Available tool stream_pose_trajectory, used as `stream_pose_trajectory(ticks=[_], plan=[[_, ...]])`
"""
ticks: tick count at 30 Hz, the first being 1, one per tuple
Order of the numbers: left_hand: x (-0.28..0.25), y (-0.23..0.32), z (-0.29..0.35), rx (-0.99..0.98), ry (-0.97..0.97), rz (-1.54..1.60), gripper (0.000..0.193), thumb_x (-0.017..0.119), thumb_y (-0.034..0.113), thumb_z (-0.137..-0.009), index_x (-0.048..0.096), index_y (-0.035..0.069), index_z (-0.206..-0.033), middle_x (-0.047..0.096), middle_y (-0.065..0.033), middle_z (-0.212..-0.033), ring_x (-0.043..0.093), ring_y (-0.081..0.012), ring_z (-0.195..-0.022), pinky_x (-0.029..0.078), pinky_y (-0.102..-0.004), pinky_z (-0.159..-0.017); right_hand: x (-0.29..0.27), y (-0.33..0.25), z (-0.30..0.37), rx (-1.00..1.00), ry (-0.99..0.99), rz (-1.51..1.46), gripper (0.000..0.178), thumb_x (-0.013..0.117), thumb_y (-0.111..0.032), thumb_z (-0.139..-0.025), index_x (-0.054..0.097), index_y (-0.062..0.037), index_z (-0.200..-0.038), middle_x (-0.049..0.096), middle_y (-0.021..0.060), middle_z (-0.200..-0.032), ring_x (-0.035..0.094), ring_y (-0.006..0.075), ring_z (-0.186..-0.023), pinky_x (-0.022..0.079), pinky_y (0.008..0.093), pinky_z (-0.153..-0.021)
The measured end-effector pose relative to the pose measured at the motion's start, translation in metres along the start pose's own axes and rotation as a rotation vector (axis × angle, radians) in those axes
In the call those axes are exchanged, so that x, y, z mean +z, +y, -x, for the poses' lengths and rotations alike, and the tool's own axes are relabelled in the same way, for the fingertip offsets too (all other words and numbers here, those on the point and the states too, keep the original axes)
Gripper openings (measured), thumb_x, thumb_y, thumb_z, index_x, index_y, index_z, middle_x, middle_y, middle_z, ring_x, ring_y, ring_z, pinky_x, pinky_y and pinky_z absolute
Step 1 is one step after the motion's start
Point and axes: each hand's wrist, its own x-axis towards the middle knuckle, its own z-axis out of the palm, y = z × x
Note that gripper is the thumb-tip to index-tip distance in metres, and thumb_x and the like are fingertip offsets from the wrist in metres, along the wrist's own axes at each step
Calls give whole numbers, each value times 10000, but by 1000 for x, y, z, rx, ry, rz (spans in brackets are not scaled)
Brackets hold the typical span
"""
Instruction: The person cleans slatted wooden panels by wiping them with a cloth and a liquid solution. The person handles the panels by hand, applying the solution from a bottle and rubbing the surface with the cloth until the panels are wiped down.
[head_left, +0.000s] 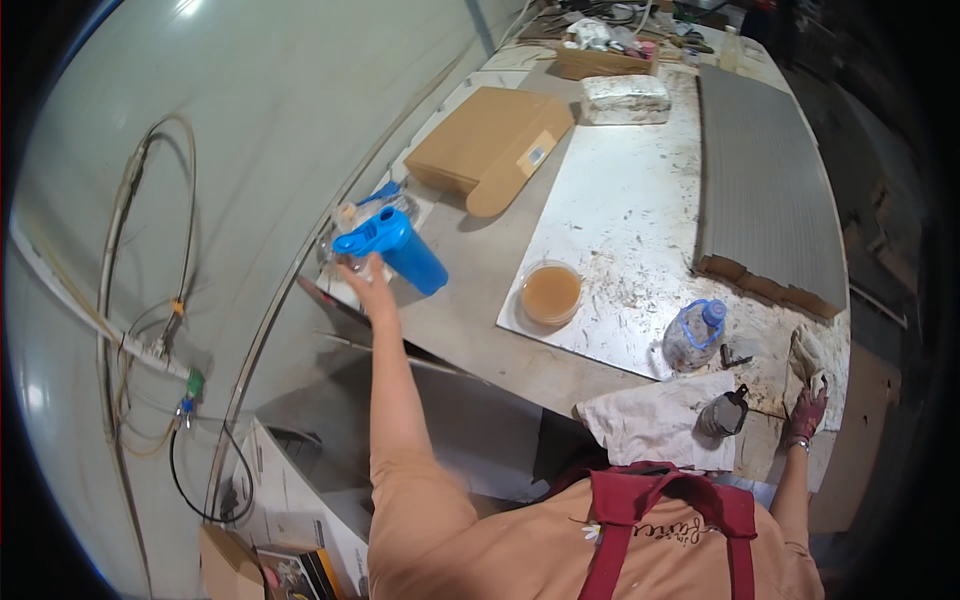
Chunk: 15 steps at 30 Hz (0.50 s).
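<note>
My bare left hand (372,287) is at the handle of a blue lidded bottle (418,262) near the table's left edge. Its thumb and fingers close about the handle, partly hidden behind it. The bottle's lid has a round opening on top. A clear plastic container (398,203) with a blue part is just behind it. At the right edge of the table, my right hand (803,413), in a dark red glove, has its fingers on a crumpled, stained pale rag (806,352). To its left, a dark grey cup (720,415) rests on a white cloth (642,418).
A tub of brown liquid (551,293) and a clear jug with a blue handle (692,338) stand on a stained white board (610,200). Grey corrugated sheets (765,170) are stacked at right. Farther back are a cardboard box (480,140) and a wrapped white block (626,101).
</note>
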Motion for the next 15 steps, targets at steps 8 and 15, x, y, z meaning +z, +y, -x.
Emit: stream_pose_trajectory(ticks=[8,15], plan=[[14,77,-10,559,-177,-988,574,495,412,-960,414,53,-1400,420,-150,-1436,366,-366,-1318,254,-518,-1089,-2,-48,9,22,17,164,401,645,-159,-813,581,24,-1164,606,240,-1082,575,395,-995,459,428,-863],[37,98,15,621,-170,-1091,553,493,437,-952,432,114,-1397,388,-77,-1473,336,-307,-1355,217,-545,-1090,-26,-84,14,18,7,-12,348,644,-160,-808,602,-52,-1136,571,224,-1171,558,404,-1040,449,468,-878]])
